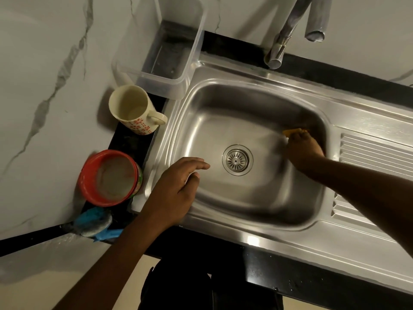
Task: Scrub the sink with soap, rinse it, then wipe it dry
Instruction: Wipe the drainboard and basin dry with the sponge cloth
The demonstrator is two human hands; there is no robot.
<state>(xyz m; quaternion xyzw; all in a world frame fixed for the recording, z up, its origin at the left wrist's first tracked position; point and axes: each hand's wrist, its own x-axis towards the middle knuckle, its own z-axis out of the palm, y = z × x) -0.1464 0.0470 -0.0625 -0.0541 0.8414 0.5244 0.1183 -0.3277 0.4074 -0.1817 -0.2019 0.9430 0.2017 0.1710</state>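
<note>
While the right hand's [301, 149] fingers pinch a yellow sponge [291, 131] against the sink's [245, 198] right wall, the left hand [176, 189] hovers over its left rim, fingers loosely apart; the tub's [109, 177] label is unreadable.

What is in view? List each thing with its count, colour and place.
sink: one, steel, in the black counter
drain strainer: one, steel, basin floor
tap: one, chrome, behind the sink
container: one, clear, sink's rear left corner
mug: one, cream with red flowers, left of sink
pot: one, red, left of sink, nearer than mug
scrubber: one, blue, counter beside the pot
sponge: one, yellow, basin's right wall
left hand: one, fingers relaxed, over basin's left edge
right hand: one, gripping the sponge
</note>
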